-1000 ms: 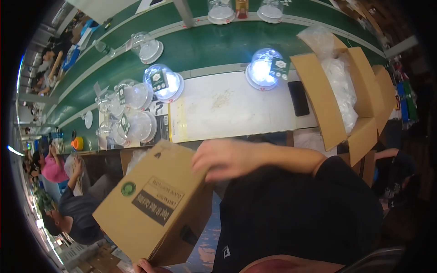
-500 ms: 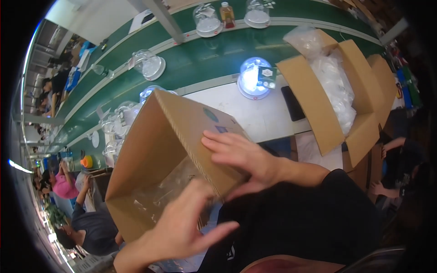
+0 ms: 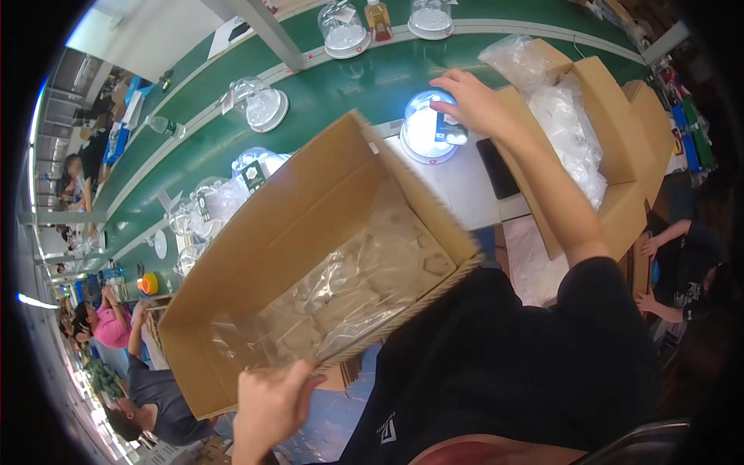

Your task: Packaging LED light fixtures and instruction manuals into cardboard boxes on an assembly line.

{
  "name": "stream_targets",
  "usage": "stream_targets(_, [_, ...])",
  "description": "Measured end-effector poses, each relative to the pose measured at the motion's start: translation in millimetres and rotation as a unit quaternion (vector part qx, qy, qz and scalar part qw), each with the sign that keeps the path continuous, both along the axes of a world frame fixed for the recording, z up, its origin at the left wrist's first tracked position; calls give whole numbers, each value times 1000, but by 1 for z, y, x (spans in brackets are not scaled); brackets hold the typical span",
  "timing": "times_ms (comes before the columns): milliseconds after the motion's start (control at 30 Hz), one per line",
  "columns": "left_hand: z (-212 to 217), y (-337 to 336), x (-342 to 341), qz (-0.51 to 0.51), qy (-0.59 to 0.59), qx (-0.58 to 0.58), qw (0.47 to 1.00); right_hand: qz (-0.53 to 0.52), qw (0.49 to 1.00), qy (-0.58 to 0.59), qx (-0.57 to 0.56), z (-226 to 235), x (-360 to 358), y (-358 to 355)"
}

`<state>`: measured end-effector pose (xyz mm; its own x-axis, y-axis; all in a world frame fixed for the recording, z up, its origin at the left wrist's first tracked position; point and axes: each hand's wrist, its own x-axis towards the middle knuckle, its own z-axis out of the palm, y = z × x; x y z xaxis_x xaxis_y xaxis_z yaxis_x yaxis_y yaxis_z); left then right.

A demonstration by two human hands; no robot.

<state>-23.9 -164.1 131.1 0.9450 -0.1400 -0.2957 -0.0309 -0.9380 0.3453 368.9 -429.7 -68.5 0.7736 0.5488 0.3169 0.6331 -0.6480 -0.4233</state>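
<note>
An open cardboard box is tilted in front of me, its opening toward me. Inside it lies crumpled clear plastic film. My left hand pinches the box's near lower edge. Over the white work surface stands a lit clear dome lamp with a dark green tag on its side. My right hand is at the upper right of that dome, fingers and thumb apart. Whether the fingertips touch the dome I cannot tell.
At the right, a second open box holds clear plastic bags. A black phone lies between it and the lamp. Several dome lamps stand along the green belt. Co-workers are at left and right.
My right hand has left the box's side and moved up and away to the lit lamp. My left hand has taken hold of the box's near edge. The box has turned, showing its inside.
</note>
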Motion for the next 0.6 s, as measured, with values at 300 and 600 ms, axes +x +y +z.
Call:
stream_targets(300, [-27,-35,1,-89,-107,-28,990,42,925,309,218,-26,10,37])
stream_targets(600, [-53,-55,-8,-138,-202,35,969,108,974,-188,-63,171,38,42])
